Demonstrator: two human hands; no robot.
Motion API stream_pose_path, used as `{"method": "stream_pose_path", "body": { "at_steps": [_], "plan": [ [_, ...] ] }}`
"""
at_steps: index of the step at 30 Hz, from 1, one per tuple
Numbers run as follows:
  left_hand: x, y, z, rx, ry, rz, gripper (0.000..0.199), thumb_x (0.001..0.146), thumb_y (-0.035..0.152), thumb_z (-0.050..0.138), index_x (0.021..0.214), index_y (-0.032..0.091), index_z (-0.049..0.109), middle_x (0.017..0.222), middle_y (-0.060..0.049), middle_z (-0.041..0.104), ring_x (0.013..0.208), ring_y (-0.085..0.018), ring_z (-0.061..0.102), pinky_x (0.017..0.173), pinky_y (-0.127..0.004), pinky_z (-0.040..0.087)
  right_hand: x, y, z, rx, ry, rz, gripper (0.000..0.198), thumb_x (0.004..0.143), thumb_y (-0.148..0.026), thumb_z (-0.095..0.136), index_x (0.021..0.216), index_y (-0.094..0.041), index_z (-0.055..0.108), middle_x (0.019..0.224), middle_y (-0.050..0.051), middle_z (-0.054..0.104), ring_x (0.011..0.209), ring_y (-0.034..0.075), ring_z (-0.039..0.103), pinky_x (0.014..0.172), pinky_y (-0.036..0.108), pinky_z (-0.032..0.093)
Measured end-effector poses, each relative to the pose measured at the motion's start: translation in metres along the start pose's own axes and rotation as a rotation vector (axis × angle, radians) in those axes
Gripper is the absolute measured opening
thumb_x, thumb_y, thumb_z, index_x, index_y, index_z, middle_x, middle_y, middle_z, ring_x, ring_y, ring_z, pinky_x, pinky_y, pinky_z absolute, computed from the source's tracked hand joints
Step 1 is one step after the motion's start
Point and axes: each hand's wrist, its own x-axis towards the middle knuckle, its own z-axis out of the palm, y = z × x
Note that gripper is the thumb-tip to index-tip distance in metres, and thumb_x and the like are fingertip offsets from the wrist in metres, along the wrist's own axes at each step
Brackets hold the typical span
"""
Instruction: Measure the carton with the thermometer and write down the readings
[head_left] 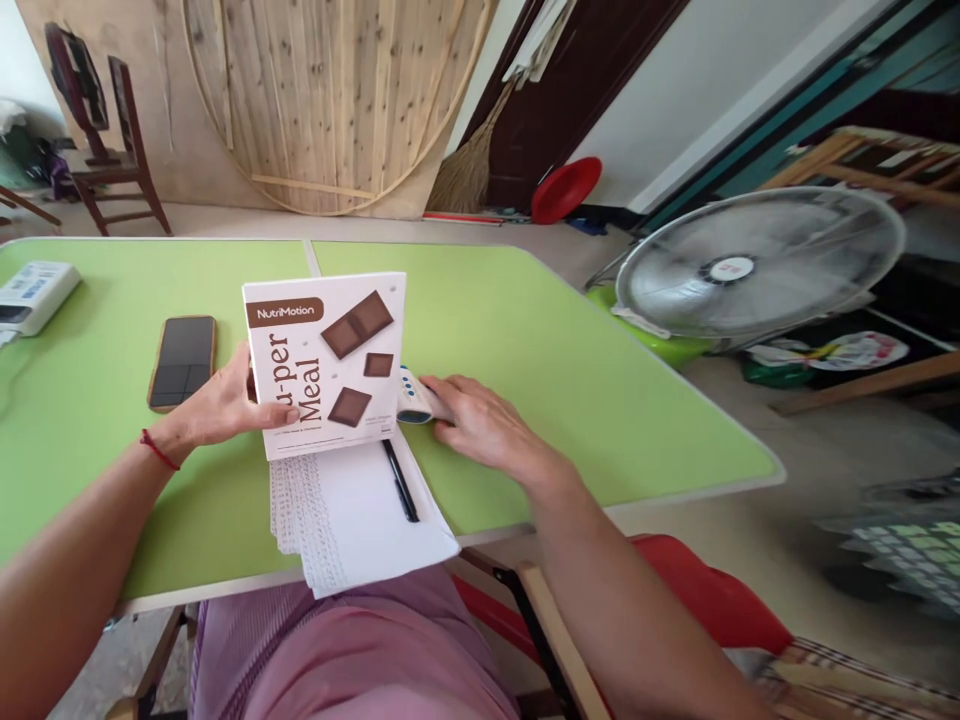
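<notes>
Upright over the table, a white and brown NutriMotion box [349,375] with printed chocolate squares faces me. My left hand [232,405] grips its left edge, thumb across the front and the other fingers hidden behind. My right hand [480,420] is closed around a white handheld device with blue dots [414,396], whose far end is partly hidden by the box's right edge. Below the box lies a stack of white paper sheets [360,530], with handwriting along its left side. A black pen [401,482] rests on the top sheet.
The pale green table [480,300] has a dark phone [182,362] to the left and a white power strip-like unit [36,295] at the far left. A large floor fan [750,265] stands beyond the right edge. A red stool [697,590] is at lower right.
</notes>
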Motion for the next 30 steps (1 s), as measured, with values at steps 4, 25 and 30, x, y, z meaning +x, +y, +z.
{"method": "stream_pose_path", "body": {
  "at_steps": [4,25,30],
  "plan": [
    [0.001,-0.002,-0.001,0.029,-0.002,-0.011,0.077,0.071,0.043,0.085,0.133,0.018,0.048,0.133,-0.018,0.063,0.123,-0.040,0.060,0.099,-0.059,0.052,-0.013,-0.016,-0.007,0.305,0.250,0.267,0.046,0.067,-0.021,0.065,0.113,-0.016,0.065,0.099,0.014,0.069,0.087,0.030,0.065,0.074,0.045,0.054],
    [-0.001,0.000,0.002,0.014,-0.011,-0.003,0.065,0.071,0.043,0.084,0.124,0.017,0.056,0.124,-0.016,0.067,0.113,-0.039,0.065,0.092,-0.055,0.056,-0.054,-0.138,0.011,1.643,-0.041,0.262,0.027,0.074,-0.042,0.075,0.085,-0.019,0.064,0.070,-0.001,0.058,0.056,0.013,0.052,0.057,0.032,0.048],
    [0.001,-0.001,0.001,0.012,-0.042,0.019,0.060,0.072,0.044,0.084,0.119,0.017,0.057,0.119,-0.015,0.069,0.116,-0.039,0.063,0.094,-0.054,0.055,-0.052,-0.141,0.013,1.645,-0.037,0.295,0.019,0.075,-0.033,0.074,0.076,-0.018,0.063,0.060,-0.003,0.057,0.054,0.012,0.052,0.057,0.031,0.046]
  ]
}}
